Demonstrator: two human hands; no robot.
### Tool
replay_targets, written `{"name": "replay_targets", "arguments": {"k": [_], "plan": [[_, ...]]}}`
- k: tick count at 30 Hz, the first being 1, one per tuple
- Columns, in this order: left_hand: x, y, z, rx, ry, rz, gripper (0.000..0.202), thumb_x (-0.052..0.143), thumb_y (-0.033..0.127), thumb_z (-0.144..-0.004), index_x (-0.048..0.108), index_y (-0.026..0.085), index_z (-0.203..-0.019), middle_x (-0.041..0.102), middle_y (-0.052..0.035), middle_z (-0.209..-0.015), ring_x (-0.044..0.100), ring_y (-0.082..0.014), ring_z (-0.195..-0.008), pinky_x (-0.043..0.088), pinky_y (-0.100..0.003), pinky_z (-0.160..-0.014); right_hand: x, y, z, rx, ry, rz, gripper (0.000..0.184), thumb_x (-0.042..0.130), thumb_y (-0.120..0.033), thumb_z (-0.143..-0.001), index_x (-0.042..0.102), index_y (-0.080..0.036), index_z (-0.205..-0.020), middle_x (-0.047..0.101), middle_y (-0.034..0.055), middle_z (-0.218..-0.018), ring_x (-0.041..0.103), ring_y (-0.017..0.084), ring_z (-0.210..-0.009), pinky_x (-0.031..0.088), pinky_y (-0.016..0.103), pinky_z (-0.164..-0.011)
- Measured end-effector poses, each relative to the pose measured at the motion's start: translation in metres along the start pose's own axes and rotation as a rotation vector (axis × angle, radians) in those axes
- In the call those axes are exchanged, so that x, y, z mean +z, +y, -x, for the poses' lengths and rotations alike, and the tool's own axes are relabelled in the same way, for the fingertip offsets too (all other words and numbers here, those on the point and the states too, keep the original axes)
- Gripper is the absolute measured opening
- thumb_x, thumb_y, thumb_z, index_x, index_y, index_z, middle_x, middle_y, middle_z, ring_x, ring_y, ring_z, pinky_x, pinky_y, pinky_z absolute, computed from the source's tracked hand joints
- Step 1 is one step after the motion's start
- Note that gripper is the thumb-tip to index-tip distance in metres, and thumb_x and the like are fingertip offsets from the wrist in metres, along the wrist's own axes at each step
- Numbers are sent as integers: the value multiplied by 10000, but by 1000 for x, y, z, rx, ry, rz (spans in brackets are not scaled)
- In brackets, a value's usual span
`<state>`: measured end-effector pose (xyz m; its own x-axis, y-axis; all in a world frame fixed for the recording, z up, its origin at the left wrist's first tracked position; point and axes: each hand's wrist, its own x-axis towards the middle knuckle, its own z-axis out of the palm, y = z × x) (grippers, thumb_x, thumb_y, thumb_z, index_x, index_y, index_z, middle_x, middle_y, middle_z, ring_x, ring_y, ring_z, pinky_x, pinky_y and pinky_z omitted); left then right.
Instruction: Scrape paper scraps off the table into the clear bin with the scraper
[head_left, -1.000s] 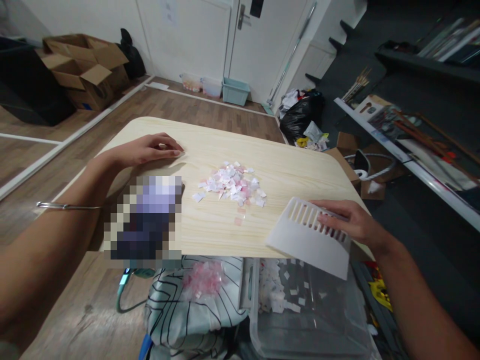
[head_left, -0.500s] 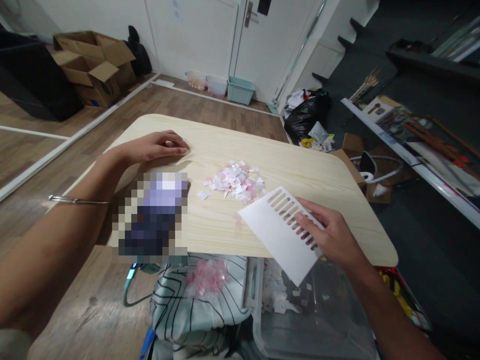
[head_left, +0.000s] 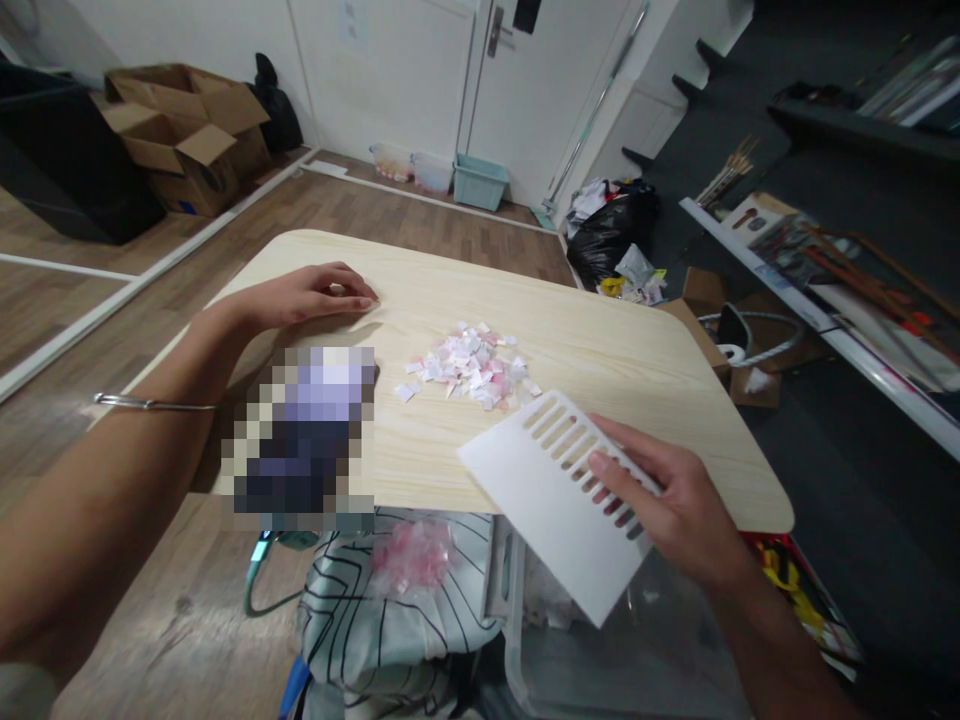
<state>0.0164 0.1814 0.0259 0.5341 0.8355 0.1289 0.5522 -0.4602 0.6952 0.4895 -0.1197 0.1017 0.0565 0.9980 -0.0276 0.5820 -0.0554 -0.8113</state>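
My right hand [head_left: 664, 500] grips a flat white slotted sheet [head_left: 547, 510] by its slotted end, thumb on top. The sheet is tilted over the front edge of the light wooden table [head_left: 637, 370], partly above a clear plastic bin [head_left: 622, 665]. Beyond it on the tabletop lies a loose pile of small white and pink paper pieces [head_left: 472, 365]. My left hand [head_left: 322, 292] rests toward the table's far left, its thumb and fingertips drawn together; what they pinch, if anything, is too small to make out. A blurred-out phone-like object [head_left: 315, 430] lies near my left forearm.
Small pink clear packets [head_left: 412, 555] lie on striped cloth [head_left: 397, 640] at the table's front. Cardboard boxes [head_left: 187, 140] and a black bin [head_left: 71, 150] stand far left. A loaded shelf [head_left: 810, 290] runs along the right; black bags [head_left: 611, 235] sit beside it.
My right hand has brought the white slotted sheet slightly toward me and down, away from the paper pile. My left hand has stayed in place.
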Motion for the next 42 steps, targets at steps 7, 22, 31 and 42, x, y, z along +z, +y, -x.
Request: {"name": "replay_targets", "arguments": {"k": [7,22,31,42], "plan": [[1,6,1,-37,-12,-11,802,878,996,-948,1059,280,-1263,929,-169,-1431,838,-411,-1375,658,-589,-1355,-24,12,-32,16,188,19,567,949,-481,-995,1004,-193,-1481,1023,133,-1164,907,302,-748,785,423,-674],[-1,4,1,-14,-22,-1,735,885,908,-984,1051,261,-1291,929,-183,-1462,842,-394,-1374,662,-586,-1329,-8,-11,-19,-203,43,189,534,787,-479,-1145,990,-164,-1526,1016,163,-1330,1015,398,-1062,852,519,-993],[-2,6,1,-36,-37,-44,693,843,827,-1013,1039,248,-1338,911,-197,-1482,834,-416,-1384,631,-592,-1312,16,-34,-31,-323,-183,245,509,750,-392,-1155,983,-163,-1547,968,181,-1463,996,445,-1295,845,546,-1081],[3,1,1,-18,-12,-14,671,840,831,-1007,1040,262,-1303,904,-198,-1443,823,-402,-1337,651,-582,-1262,48,-51,-111,-465,-101,317,525,716,-216,-1132,946,-105,-1590,918,187,-1592,943,411,-1461,740,561,-1331]]}}
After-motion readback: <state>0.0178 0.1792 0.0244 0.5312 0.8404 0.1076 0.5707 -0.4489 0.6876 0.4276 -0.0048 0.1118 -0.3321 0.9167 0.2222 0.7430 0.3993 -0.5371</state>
